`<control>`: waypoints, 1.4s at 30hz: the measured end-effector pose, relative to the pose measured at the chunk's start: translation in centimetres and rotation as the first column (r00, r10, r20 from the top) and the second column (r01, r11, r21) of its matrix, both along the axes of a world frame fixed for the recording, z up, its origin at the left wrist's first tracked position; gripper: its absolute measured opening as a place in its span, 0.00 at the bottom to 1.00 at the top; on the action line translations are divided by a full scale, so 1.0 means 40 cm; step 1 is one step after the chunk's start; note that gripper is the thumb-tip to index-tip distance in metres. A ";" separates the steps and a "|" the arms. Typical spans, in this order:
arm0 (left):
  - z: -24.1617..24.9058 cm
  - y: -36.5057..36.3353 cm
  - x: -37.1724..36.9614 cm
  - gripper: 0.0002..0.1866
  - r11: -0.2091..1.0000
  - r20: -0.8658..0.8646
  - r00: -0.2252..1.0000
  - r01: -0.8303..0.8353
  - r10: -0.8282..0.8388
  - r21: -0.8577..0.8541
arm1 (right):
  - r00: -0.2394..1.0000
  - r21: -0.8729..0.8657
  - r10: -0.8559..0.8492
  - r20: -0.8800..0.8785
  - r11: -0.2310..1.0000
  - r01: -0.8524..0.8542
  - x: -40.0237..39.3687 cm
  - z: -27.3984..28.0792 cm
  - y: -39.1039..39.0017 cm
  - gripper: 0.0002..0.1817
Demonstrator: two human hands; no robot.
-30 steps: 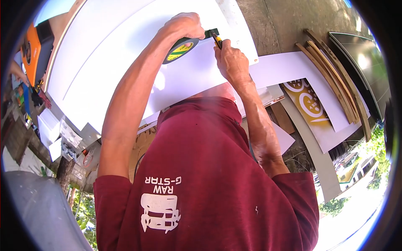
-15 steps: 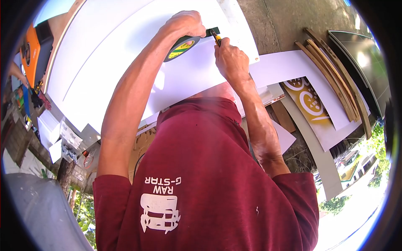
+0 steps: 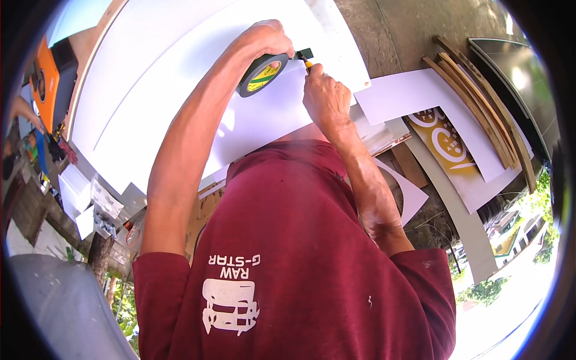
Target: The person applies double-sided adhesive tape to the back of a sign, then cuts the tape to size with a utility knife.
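Observation:
A large roll of dark tape with a yellow and green label inside its core hangs from my left hand, whose fingers are closed on it. A short dark strip of tape reaches from the left fingertips over the white sheet. My right hand grips a yellow utility knife, its tip at the strip's near edge. Whether the blade touches the tape is too small to tell.
Wooden strips lie on the right over white offcuts and a yellow stencilled panel. A dark glossy panel leans beyond them. An orange and black machine stands at the left, with another person's arm beside it.
My right hand has drawn the knife slightly back towards my body. The tape roll has turned a little, so more of its label shows.

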State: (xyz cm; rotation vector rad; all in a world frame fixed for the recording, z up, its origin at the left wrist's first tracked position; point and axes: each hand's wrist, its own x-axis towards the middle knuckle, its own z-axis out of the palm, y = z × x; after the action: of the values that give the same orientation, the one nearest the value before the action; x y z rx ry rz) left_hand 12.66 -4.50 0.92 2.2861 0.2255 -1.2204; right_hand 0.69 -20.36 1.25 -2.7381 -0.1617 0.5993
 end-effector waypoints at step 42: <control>0.179 0.362 -0.421 0.13 0.720 0.104 0.789 -0.487 0.605 -0.495 | 0.886 0.710 -0.104 -0.451 0.559 0.427 0.047 0.158 0.116 0.17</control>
State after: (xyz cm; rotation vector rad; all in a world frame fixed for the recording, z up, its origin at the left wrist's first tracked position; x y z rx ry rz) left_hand -4.17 9.97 8.07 1.7533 0.4457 -0.5703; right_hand 2.58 -15.71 7.57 -1.6776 0.0826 0.7062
